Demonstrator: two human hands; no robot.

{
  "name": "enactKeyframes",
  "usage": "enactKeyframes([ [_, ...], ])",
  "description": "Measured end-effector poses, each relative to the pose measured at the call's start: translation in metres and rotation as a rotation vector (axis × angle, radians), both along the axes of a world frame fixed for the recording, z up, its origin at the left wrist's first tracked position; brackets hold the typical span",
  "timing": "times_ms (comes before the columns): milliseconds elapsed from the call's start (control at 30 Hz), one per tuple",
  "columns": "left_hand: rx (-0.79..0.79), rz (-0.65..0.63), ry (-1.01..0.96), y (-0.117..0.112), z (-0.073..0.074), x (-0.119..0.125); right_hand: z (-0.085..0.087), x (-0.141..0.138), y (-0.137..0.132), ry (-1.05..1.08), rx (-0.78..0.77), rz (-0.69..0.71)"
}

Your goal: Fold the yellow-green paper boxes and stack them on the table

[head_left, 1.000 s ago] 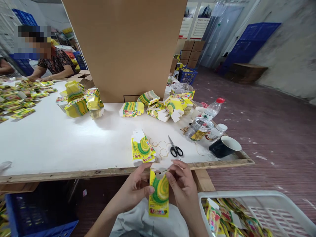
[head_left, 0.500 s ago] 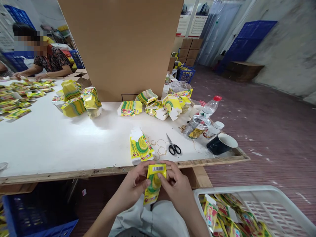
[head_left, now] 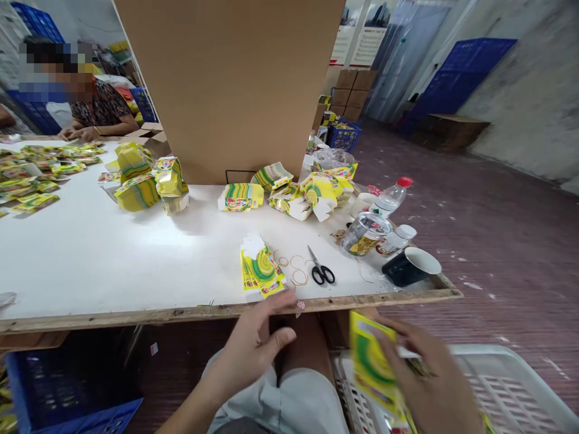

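My right hand [head_left: 429, 374], a little blurred, grips a small yellow-and-green printed carton [head_left: 373, 358] over the near side of a white plastic basket [head_left: 502, 355]. The hand and carton hide most of what lies in the basket. My left hand [head_left: 253, 343] is empty, thumb and fingers apart, just in front of the table edge. Nearest to it on the table lies a fanned stack of flat yellow cartons [head_left: 262, 268]. Thin rubber bands [head_left: 299, 277] and black-handled scissors [head_left: 322, 274] lie right of that stack.
Bundled cartons [head_left: 242, 197] stand along the back by a tall cardboard sheet [head_left: 230, 90]. A dark mug [head_left: 411, 267], a plastic jar [head_left: 365, 234] and bottles crowd the right corner. A blue crate [head_left: 76, 392] sits below left. A co-worker [head_left: 106, 108] sits far left.
My right hand has carried the carton right and down, from in front of my lap to over the basket. My left hand has let go of it and opened. The view has shifted slightly.
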State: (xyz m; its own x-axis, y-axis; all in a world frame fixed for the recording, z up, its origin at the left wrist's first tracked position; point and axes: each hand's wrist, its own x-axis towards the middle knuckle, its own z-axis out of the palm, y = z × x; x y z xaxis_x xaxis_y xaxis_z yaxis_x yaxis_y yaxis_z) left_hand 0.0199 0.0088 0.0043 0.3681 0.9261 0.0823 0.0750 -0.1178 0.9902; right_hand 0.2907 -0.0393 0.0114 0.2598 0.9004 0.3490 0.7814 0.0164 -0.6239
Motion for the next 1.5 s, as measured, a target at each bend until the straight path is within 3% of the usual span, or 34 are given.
enactKeyframes([
  [67,0.127,0.171,0.189,0.011,-0.01,-0.01,0.008,0.029,-0.009,-0.192,-0.006,-0.123],
  [133,0.207,0.273,0.325,0.022,-0.026,-0.018,0.011,0.031,-0.005,-0.159,-0.044,-0.112],
  [267,0.284,0.289,0.457,0.033,-0.053,-0.024,-0.011,-0.037,0.049,0.299,-0.158,0.13],
  [400,0.316,0.262,0.489,0.032,-0.062,-0.026,-0.047,-0.109,0.114,0.488,-0.143,0.157],
  [533,0.314,0.253,0.474,0.033,-0.061,-0.029,-0.063,-0.126,0.139,0.601,-0.127,0.159],
  [700,0.253,0.342,0.288,0.032,-0.052,-0.028,-0.054,-0.11,0.114,0.839,-0.12,0.136],
  [800,0.071,0.373,-0.057,0.027,-0.045,-0.019,-0.044,-0.11,0.085,0.989,-0.169,0.198],
  [900,-0.188,0.225,-0.467,0.02,-0.039,-0.006,-0.038,-0.119,0.06,1.15,-0.232,0.27],
  [1000,-0.313,0.064,-0.651,0.014,-0.034,0.003,-0.036,-0.125,0.046,1.354,-0.271,0.325],
  [1100,-0.288,0.038,-0.658,0.01,-0.03,0.007,-0.034,-0.125,0.039,1.382,-0.251,0.324],
  [1367,-0.266,0.2,-0.505,0.004,-0.019,0.018,-0.031,-0.122,0.028,1.076,-0.201,0.257],
  [1500,-0.218,0.246,-0.388,0.005,-0.022,0.022,-0.034,-0.126,0.026,1.064,-0.176,0.207],
])
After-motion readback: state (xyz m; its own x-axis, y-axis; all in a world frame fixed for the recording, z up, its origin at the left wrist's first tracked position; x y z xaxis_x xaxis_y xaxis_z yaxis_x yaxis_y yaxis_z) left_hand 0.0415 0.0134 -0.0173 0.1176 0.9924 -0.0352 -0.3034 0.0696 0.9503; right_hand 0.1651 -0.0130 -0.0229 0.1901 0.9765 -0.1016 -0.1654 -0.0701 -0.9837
